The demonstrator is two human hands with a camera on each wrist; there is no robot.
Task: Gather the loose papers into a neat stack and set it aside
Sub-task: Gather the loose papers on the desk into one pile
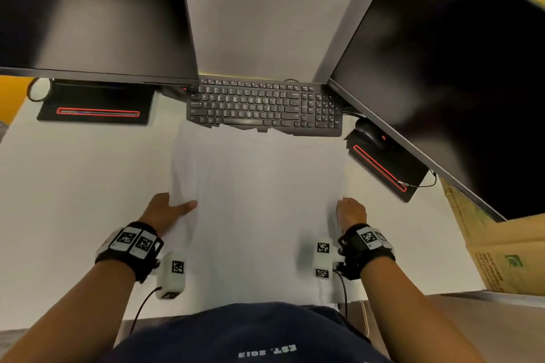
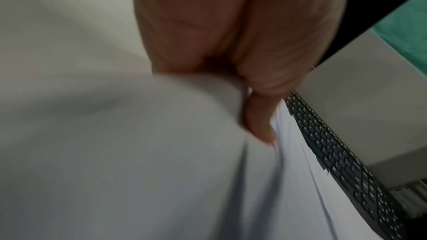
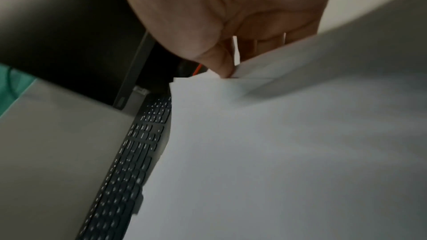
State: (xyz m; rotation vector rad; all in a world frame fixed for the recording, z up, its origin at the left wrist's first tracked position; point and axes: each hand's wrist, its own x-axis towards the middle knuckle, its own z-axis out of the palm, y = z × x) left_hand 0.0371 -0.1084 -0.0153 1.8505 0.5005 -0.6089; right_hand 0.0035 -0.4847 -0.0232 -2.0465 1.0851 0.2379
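While the person leans over the white desk (image 1: 73, 200), the left hand (image 1: 165, 211) grips the left edge of the papers (image 1: 256, 200) with its thumb on top, and the right hand (image 1: 351, 212) pinches their right edge. Spread between both hands, the sheets lie in the desk's middle, their far edge overlapping the black keyboard (image 1: 265, 106). Beyond stand two dark monitors (image 1: 94, 15).

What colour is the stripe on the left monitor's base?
Red, a thin outlined bar on the black base; the head view shows it best.
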